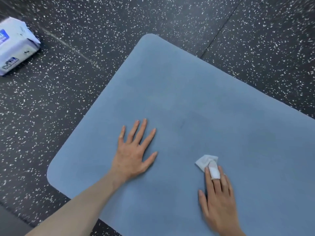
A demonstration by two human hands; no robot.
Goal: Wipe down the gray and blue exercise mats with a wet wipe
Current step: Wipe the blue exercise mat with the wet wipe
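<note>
While left hand (131, 155) flat on blue mat (187, 92), right hand (217, 196) presses wipe (203, 161); wipes pack (14, 46) far-left.

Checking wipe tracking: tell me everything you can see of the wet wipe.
The wet wipe is a small white sheet, crumpled and folded, looking thin and damp. It lies flat on the blue mat, near its lower right part. The right hand presses it down with straight fingers; part of the wipe wraps over one fingertip, the rest pokes out ahead and to the left of the fingers. Nothing else touches it. Its underside is hidden.
</note>
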